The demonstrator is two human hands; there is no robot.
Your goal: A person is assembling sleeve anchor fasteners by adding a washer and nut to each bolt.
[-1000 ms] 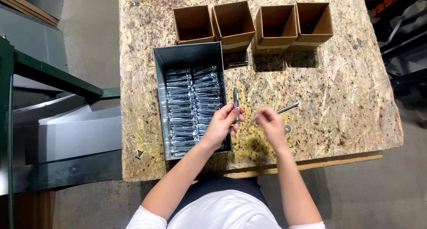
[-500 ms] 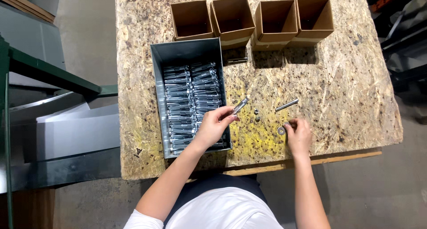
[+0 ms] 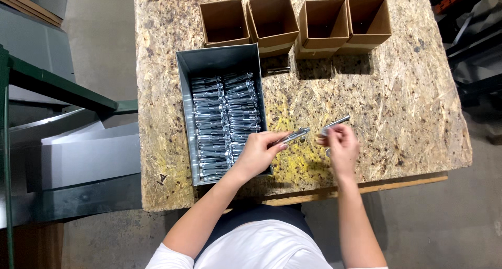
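Note:
My left hand [image 3: 257,155] grips a silver metal bolt [image 3: 294,136] by one end and holds it just above the chipboard table [image 3: 408,107], its free end pointing right. My right hand [image 3: 341,144] is close to that free end, with its fingertips pinched on a small metal part that is mostly hidden. A second silver bolt [image 3: 337,123] lies on the table just beyond my right hand. Left of my left hand stands a grey metal bin [image 3: 184,91] filled with several rows of the same bolts [image 3: 225,122].
Several open brown cardboard boxes [image 3: 272,20] stand in a row along the table's far side, and they look empty. A green metal frame [image 3: 57,86] and grey sheet metal [image 3: 89,154] lie on the left beside the table. The table's near edge is at my body.
My right hand has come up from the table near the front edge and moved left toward the bolt's end. My left hand has tilted the bolt and shifted it slightly right.

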